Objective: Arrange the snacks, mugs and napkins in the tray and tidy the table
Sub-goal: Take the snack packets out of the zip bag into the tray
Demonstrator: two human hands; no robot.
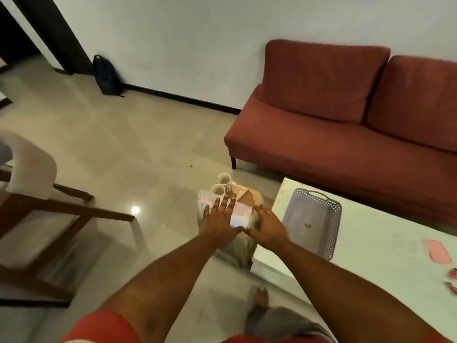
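Observation:
Two white mugs (220,185) stand close together on a small low surface (205,198) beside the white table (385,246). Next to them lie a brownish snack packet (247,198) and a pale wrapped pack (241,216), blurred. My left hand (218,220) hovers over that pile, fingers spread, holding nothing. My right hand (268,225) hangs beside it, fingers apart and curved, also holding nothing. A grey perforated tray (294,204) with handles rests on the table's near-left corner, with only a small dark speck inside.
A pink flat object (437,251) and small red items (452,280) lie at the table's right. A red sofa (346,134) stands behind the table. A wooden chair (49,211) is at left, a dark backpack (106,75) against the wall. My foot (261,297) is on the tiled floor.

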